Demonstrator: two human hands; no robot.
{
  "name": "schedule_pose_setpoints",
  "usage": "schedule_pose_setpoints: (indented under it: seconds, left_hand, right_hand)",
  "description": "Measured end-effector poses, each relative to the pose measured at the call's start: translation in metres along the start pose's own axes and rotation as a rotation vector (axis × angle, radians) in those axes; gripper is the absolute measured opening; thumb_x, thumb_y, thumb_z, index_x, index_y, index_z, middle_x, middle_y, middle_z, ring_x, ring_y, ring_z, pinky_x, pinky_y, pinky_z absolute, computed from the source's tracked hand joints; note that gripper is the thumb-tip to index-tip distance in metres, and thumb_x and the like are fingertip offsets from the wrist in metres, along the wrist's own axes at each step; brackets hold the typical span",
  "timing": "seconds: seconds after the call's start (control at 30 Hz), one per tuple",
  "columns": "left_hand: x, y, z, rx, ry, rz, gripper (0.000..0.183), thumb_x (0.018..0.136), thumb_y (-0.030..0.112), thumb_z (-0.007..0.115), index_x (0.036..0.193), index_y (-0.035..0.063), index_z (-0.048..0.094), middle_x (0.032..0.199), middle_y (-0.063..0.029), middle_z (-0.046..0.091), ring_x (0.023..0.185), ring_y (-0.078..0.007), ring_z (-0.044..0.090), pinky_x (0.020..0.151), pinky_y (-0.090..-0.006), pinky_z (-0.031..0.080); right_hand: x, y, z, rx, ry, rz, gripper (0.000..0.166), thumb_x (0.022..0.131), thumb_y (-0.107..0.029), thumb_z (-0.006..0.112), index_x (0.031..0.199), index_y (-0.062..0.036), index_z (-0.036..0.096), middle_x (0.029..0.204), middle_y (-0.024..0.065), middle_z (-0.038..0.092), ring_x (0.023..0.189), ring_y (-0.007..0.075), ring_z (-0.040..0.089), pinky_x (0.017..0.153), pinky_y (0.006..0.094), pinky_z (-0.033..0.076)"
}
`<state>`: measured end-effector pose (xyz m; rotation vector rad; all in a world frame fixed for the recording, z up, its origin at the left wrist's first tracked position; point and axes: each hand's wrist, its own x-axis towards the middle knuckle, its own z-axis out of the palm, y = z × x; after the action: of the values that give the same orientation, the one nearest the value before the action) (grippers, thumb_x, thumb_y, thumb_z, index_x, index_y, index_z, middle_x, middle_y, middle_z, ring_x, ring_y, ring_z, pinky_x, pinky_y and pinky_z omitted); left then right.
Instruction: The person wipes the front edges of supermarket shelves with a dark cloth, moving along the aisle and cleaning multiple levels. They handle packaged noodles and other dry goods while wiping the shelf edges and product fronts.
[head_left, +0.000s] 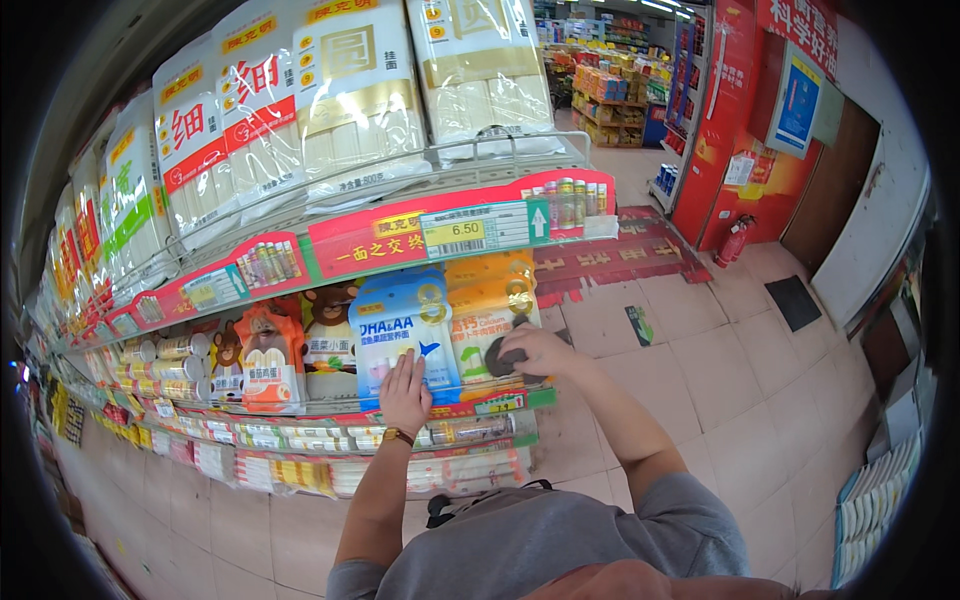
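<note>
My left hand (407, 394) lies with its fingers extended on the lower front of a blue noodle pouch (401, 319). A watch (398, 435) is on that wrist. Beside the blue pouch stands an orange-and-white noodle pouch (476, 322). My right hand (538, 351) is at its right side, fingers bent over a dark brown patch (501, 360). Whether the patch is print or a separate thing, and whether the hand grips anything, I cannot tell. Both pouches stand upright on a shelf, below a price rail (469, 232).
Large noodle packs (360, 97) fill the shelf above, behind a wire guard (510, 146). Leftward stand bear-printed pouches (270, 356) and noodle rolls (180, 367). Lower shelves hold further packs (435, 472). A fire extinguisher (735, 240) stands on the tiled floor (697, 360) by a red panel (757, 112).
</note>
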<state>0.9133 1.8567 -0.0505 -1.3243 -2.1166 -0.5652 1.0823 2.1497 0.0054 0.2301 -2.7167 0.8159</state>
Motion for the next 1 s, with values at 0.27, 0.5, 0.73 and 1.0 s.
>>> schedule_pose_setpoints:
  seconds: [0.27,0.5,0.73,1.0]
  left_hand:
    - [-0.002,0.0,0.003,-0.011,-0.005,-0.014,0.053,0.087,0.015,0.053,0.139,0.0077,0.055,0.151,-0.015,0.049,0.137,-0.031,0.049,0.111,-0.0452,0.038]
    - [-0.003,-0.002,0.004,-0.006,0.002,-0.004,0.053,0.087,0.015,0.053,0.14,0.0077,0.055,0.151,-0.0149,0.048,0.137,-0.0311,0.049,0.111,-0.0459,0.038]
    - [-0.002,0.0,0.001,0.02,-0.011,-0.014,0.052,0.087,0.017,0.055,0.139,0.0102,0.056,0.152,-0.013,0.048,0.138,-0.0288,0.049,0.111,-0.0442,0.039]
    - [-0.003,-0.001,0.004,-0.002,-0.001,-0.005,0.053,0.088,0.016,0.051,0.14,0.0072,0.054,0.152,-0.0149,0.048,0.137,-0.0311,0.049,0.111,-0.046,0.038]
  right_hand:
    - [0.009,-0.037,-0.037,-0.334,0.062,0.247,0.036,0.073,-0.016,0.075,0.108,-0.0153,0.07,0.119,0.005,0.063,0.121,0.0302,0.053,0.093,0.0502,0.047]
    - [0.032,-0.045,0.029,-0.229,-0.013,0.103,0.051,0.076,-0.016,0.077,0.126,-0.0198,0.064,0.135,0.0041,0.054,0.133,0.0272,0.045,0.101,0.0545,0.043]
    - [0.065,-0.005,0.019,-0.252,0.137,0.19,0.056,0.077,-0.019,0.076,0.131,-0.0206,0.062,0.134,0.0055,0.056,0.126,0.0299,0.049,0.101,0.0534,0.043]
    - [0.066,0.01,0.025,-0.379,0.331,0.337,0.058,0.078,-0.027,0.078,0.132,-0.0179,0.058,0.132,0.0072,0.054,0.126,0.031,0.048,0.098,0.0529,0.044]
